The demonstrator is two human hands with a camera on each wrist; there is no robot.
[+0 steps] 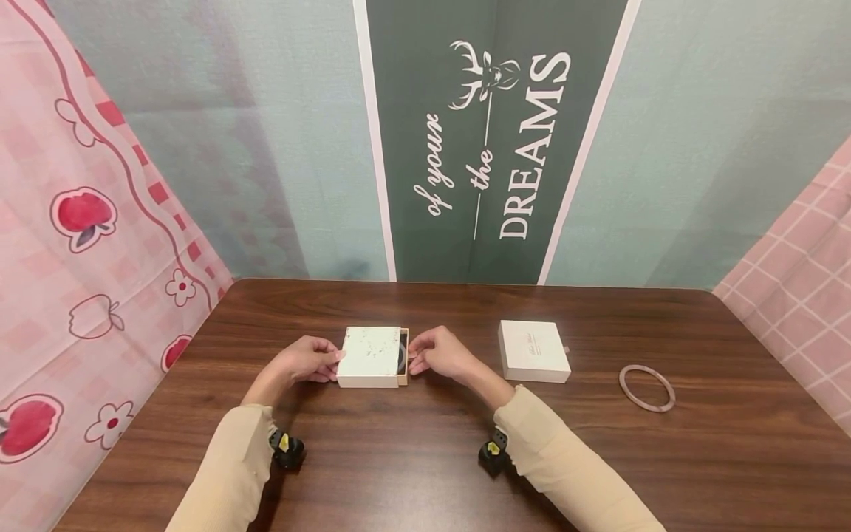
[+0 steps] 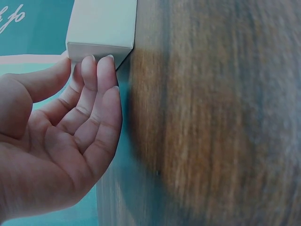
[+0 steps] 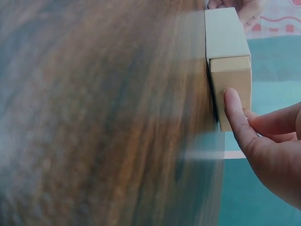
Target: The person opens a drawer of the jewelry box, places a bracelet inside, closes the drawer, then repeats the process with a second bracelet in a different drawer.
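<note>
A flat white box point(image 1: 368, 355) with dark specks on its lid lies left of centre on the table. Its tan inner drawer point(image 3: 231, 92) sticks out slightly at the right end, showing part of a dark ring point(image 1: 402, 356) inside. At the sleeve's left end my left hand point(image 1: 312, 360) holds the box by its edge, thumb at one corner and fingertips against the end face point(image 2: 99, 51). My right hand point(image 1: 439, 355) pinches at the middle of the drawer's end, its thumb against the tan face; what lies between the fingertips is mostly hidden.
To the right stands a second white box point(image 1: 534, 351) with small print on its lid and a little tab at its side. Farther right a pale pinkish bangle point(image 1: 647, 388) lies flat on the brown wooden table point(image 1: 399, 465). Printed cloths point(image 1: 306, 148) hang around the table.
</note>
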